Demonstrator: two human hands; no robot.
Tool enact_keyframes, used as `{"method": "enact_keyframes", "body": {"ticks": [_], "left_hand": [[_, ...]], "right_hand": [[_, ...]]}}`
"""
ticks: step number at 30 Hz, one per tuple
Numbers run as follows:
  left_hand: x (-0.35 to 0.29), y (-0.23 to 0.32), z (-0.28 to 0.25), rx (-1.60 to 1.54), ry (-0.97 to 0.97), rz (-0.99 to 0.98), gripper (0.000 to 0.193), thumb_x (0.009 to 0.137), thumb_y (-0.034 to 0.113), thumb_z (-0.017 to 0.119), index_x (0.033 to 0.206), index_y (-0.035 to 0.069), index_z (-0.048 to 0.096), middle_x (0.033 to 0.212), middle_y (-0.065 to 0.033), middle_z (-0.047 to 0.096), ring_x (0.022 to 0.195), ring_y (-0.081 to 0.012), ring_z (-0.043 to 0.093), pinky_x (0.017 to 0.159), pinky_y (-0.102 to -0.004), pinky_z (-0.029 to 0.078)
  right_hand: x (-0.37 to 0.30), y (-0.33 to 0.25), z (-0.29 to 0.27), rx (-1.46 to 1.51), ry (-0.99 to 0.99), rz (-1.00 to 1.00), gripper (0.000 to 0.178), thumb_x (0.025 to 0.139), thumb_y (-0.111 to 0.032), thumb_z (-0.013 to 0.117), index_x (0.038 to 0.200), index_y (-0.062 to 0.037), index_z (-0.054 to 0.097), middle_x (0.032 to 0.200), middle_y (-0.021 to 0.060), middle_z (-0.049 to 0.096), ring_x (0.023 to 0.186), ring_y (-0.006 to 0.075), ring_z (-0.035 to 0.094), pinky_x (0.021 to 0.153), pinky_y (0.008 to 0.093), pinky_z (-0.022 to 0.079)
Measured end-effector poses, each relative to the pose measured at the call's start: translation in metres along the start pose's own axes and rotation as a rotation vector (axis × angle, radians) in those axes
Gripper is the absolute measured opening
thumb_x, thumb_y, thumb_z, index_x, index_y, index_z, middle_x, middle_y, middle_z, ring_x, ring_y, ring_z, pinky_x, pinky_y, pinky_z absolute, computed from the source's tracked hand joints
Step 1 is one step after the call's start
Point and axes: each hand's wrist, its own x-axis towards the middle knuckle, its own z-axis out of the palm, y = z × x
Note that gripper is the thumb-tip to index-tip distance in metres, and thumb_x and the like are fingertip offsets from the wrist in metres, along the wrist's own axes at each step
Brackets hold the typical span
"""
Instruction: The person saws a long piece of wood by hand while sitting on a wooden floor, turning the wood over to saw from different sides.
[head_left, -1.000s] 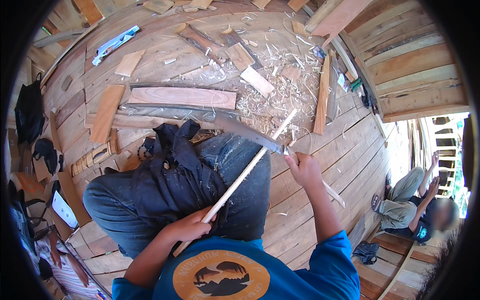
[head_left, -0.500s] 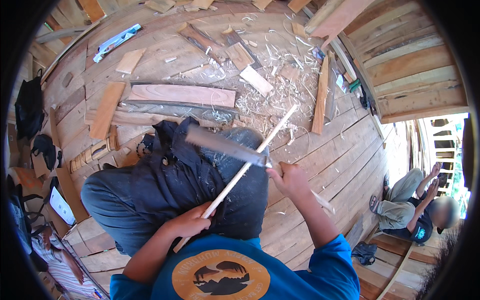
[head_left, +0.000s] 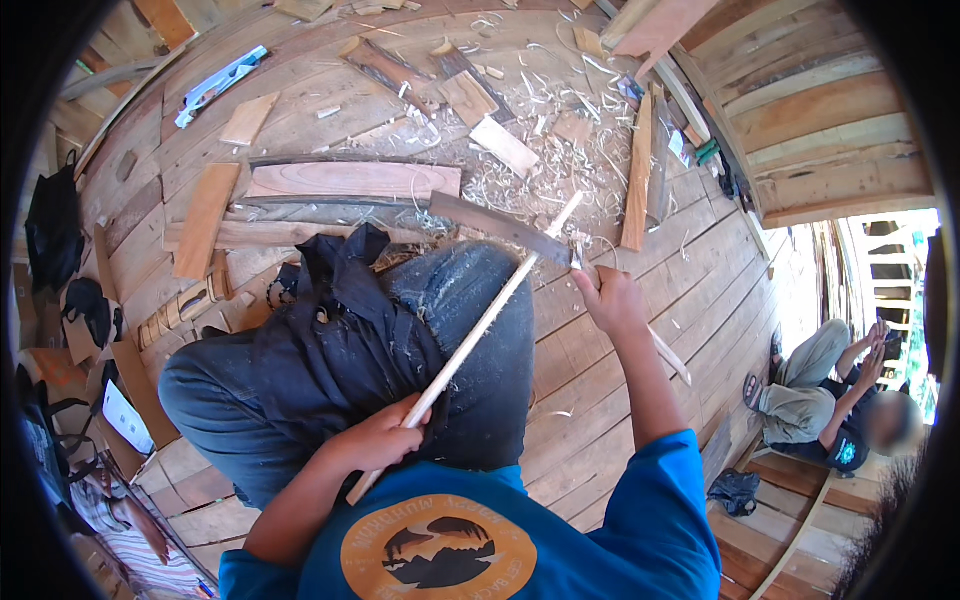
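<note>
A long pale wooden stick slants across my right thigh, its lower end near my shirt and its far end over the shavings. My left hand is closed around its lower part. In my right hand is a long-handled knife, gripped just behind the blade, with the rest of its pale handle running back past my forearm. The broad grey blade crosses the stick near the far end and points left. Whether the edge is biting into the wood cannot be seen. Dark cloth lies over my lap.
Curled shavings litter the plank floor ahead. Loose boards lie beyond my knees, with an upright-lying plank further right. Bags and a cardboard box stand at left. Another person sits at the far right, hands raised.
My right hand and the knife have moved away from me and to the right, towards the stick's far end. My left hand keeps its hold on the stick.
</note>
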Motion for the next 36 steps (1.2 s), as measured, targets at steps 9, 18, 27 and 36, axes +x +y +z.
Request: {"method": "enact_keyframes", "body": {"ticks": [9, 18, 27, 36], "left_hand": [[0.003, -0.012, -0.004, -0.013, -0.011, 0.049, 0.024, 0.079, 0.007, 0.049, 0.102, 0.012, 0.043, 0.075, -0.0009, 0.044, 0.061, -0.0083, 0.045, 0.050, -0.0246, 0.039], [0.009, -0.010, -0.005, -0.034, -0.023, 0.069, 0.022, 0.081, 0.007, 0.050, 0.100, 0.012, 0.042, 0.075, 0.0003, 0.042, 0.057, -0.0073, 0.041, 0.048, -0.0238, 0.037], [0.008, -0.003, -0.006, -0.036, -0.008, 0.068, 0.021, 0.081, 0.006, 0.050, 0.100, 0.012, 0.043, 0.074, 0.0008, 0.042, 0.061, -0.0082, 0.043, 0.052, -0.0241, 0.037], [0.009, -0.005, -0.004, -0.018, 0.004, 0.089, 0.024, 0.080, 0.004, 0.051, 0.101, 0.011, 0.044, 0.076, 0.0010, 0.044, 0.058, -0.0061, 0.042, 0.050, -0.0221, 0.035]], "right_hand": [[0.006, -0.014, 0.008, 0.068, -0.043, 0.077, 0.063, 0.083, -0.061, 0.056, 0.072, -0.0005, 0.065, 0.064, 0.0243, 0.060, 0.069, 0.0416, 0.063, 0.063, 0.0492, 0.050], [-0.008, -0.019, 0.012, -0.018, -0.034, -0.149, 0.060, 0.085, -0.056, 0.056, 0.069, 0.0010, 0.063, 0.064, 0.0237, 0.060, 0.064, 0.0428, 0.061, 0.061, 0.0487, 0.049], [-0.006, -0.032, 0.001, 0.041, -0.016, -0.198, 0.059, 0.089, -0.052, 0.054, 0.067, 0.0028, 0.058, 0.060, 0.0246, 0.056, 0.060, 0.0430, 0.058, 0.055, 0.0474, 0.045], [0.007, -0.007, 0.003, 0.047, -0.092, -0.056, 0.060, 0.089, -0.056, 0.052, 0.071, 0.0009, 0.062, 0.063, 0.0246, 0.059, 0.062, 0.0416, 0.061, 0.058, 0.0490, 0.047]]}}
